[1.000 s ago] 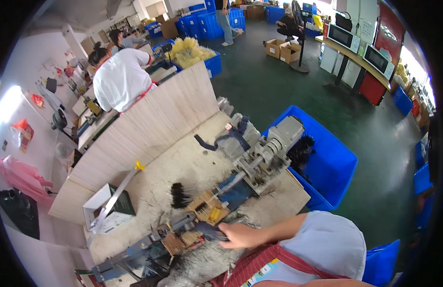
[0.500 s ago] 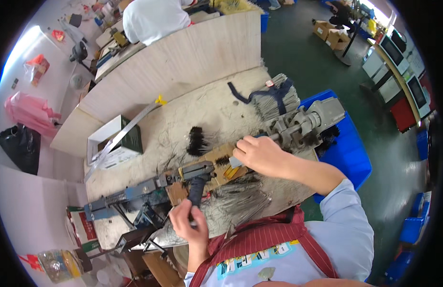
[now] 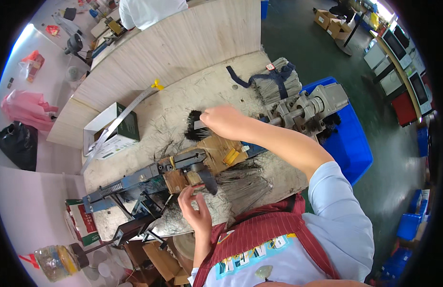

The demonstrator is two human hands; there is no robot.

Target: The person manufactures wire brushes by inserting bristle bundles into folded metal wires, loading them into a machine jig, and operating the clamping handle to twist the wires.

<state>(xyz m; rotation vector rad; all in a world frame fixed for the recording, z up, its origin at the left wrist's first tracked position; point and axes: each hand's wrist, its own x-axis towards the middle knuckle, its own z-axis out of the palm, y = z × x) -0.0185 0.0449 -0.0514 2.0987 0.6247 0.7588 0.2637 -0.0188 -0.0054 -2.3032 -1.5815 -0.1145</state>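
My right hand [image 3: 222, 120] is closed above a pile of black bristle brushes [image 3: 191, 128] with thin wire stems. A small light-grey piece [image 3: 199, 125] shows at its fingertips; its kind is unclear. My left hand [image 3: 195, 210] has its fingers apart and holds nothing. Just above it, a dark wrapped lever handle [image 3: 208, 180] sticks out from a blue-grey metal bench fixture [image 3: 149, 174]. Beside the handle sit brown blocks [image 3: 176, 182], and a yellow piece [image 3: 231, 156] lies on a tan board to their right.
A motor-driven clamp [image 3: 298, 112] stands at the bench's right, by a blue bin [image 3: 353, 143]. Loose wires [image 3: 243, 186] lie near me; a strapped wire bundle [image 3: 276, 83] lies at the back. A box [image 3: 111, 131] with a metal strip stands left, before a wooden partition [image 3: 183, 48].
My right hand has moved left from the board to the brush pile. The brush on the board is gone from there. My left hand has opened off the handle, which has swung right.
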